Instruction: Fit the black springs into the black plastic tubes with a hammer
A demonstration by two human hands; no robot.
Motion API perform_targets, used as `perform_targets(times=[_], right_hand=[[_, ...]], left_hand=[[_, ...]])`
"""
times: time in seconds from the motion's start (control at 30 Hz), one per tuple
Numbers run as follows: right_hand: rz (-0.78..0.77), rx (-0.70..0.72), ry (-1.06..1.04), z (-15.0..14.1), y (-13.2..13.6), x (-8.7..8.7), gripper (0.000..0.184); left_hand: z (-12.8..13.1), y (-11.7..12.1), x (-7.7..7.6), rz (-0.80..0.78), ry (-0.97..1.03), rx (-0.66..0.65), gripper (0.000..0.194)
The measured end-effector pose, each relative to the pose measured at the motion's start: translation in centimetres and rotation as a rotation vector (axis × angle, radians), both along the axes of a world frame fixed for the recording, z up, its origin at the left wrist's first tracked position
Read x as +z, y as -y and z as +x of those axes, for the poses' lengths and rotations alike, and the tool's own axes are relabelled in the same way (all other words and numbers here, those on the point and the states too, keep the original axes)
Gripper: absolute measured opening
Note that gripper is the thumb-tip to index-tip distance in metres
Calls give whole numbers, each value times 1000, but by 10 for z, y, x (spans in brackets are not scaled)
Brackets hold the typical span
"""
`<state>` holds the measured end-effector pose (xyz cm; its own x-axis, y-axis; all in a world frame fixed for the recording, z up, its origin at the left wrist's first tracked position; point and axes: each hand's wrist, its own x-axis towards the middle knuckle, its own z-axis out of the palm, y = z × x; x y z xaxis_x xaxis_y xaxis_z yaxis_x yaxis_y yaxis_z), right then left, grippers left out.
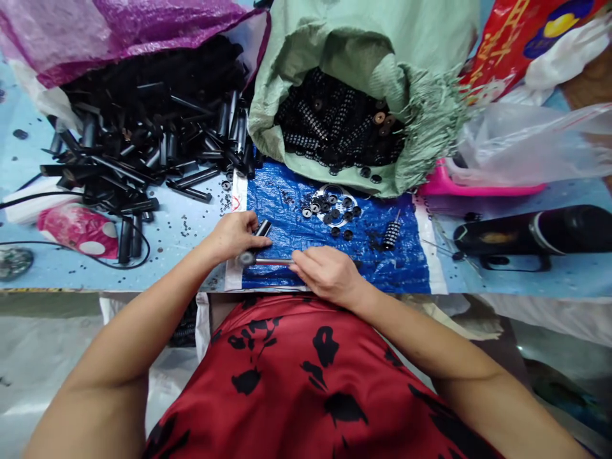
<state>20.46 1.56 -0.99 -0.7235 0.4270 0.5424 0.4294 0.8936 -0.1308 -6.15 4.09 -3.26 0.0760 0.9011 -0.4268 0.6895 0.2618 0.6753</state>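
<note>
My left hand (pixel 234 236) is closed around a short glossy black tube (pixel 262 228), which pokes out between thumb and fingers above the blue woven sheet (pixel 287 191). The fingers of my right hand (pixel 329 273) are wrapped round a tool with a slim metal shaft (pixel 275 261) and a grey rounded head (pixel 247 258); it looks like a small hammer. The tool's head lies just below my left hand, and its far end is partly hidden by my right hand. Several small black discs (pixel 335 207) and a ribbed black cylinder with a pin (pixel 391 234) lie beyond my hands.
A heap of black tubes (pixel 162 146) spills from a purple bag (pixel 143 32) at left. The green sack (pixel 329 169) holds black ribbed parts (pixel 329 115). To the right are a black flask (pixel 507 236), a pink tray (pixel 482 187) and clear plastic bags (pixel 535 140). A cable (pixel 143 255) loops at left.
</note>
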Motion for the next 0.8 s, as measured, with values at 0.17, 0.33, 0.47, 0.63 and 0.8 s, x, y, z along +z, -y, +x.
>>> perform_targets(times=[0.17,0.33,0.47,0.63,0.8], right_hand=[[-93,21,-38,13,2,-10,21],[-71,-150,42,38,-9,-21,16],[-96,-179,102,26,-16,-24,24],[-133,-71,59,5,-36,-15,27],[-282,-178,8,7,-94,-2,36]], left_hand=[[-5,11,16,75,-99,-12,37],[-75,71,63,-156,-118,-191,38],[-104,76,61,116,-344,-96,45],[-96,17,31,476,-983,-64,35],[-88,14,19,472,-958,-79,35]])
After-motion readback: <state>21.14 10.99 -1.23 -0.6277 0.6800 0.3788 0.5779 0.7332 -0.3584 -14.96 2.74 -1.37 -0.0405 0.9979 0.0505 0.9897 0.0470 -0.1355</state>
